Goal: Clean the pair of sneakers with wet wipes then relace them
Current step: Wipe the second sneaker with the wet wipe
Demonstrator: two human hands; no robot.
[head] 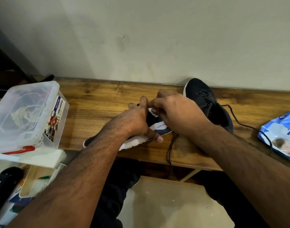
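1. At the far left of the tabletop (pixel 98 102) we see a clear plastic box (pixel 27 116) with its lid on, apart from the work
2. Our left hand (pixel 137 122) curls round the near sneaker (pixel 157 127), which lies on its side near the front edge, white sole toward us; the thumb presses on the sole
3. Our right hand (pixel 175 112) sits just above the same shoe with fingers curled toward its top; it seems to pinch something small and white there, but we cannot tell whether that is a wipe or part of the shoe
4. A dark lace (pixel 170 148) trails from under the right hand over the tabletop edge
5. The second sneaker (pixel 206 102) stands behind, against the wall, its lace loose toward the right
6. The blue pack of wet wipes (pixel 279 134) lies far right
7. We judge this to be wiping or lace work on the first shoe; next calls for a steady left grip while the right works
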